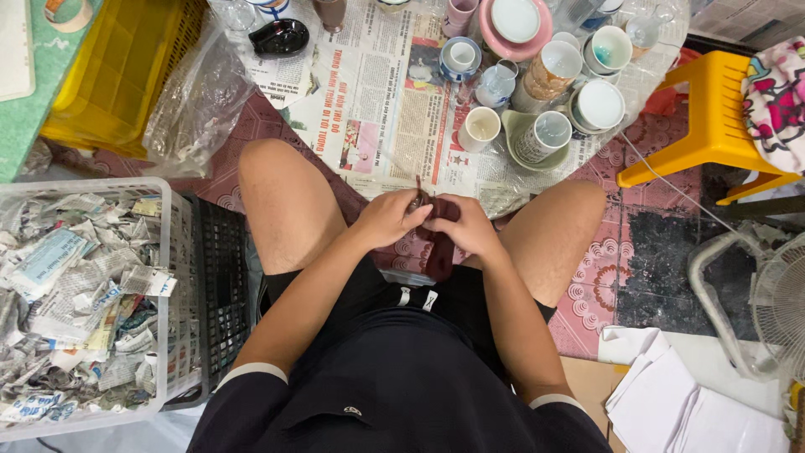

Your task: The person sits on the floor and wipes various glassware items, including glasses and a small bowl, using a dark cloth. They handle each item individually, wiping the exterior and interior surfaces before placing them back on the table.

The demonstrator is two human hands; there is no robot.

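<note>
I sit with my knees apart and both hands together between them. My left hand and my right hand both grip a dark maroon cloth that hangs down from my fingers. A small glassy object shows between my hands, mostly hidden by the cloth and fingers; what it is I cannot tell. Beyond my hands, a newspaper sheet lies spread on the floor. It carries several cups, mugs, glasses and saucers, among them a white mug and a glass in a green saucer.
A white basket of crumpled newspaper stands at my left, beside a black crate. A yellow bin and clear plastic bag lie far left. A yellow plastic stool, a fan and white paper sheets are at right.
</note>
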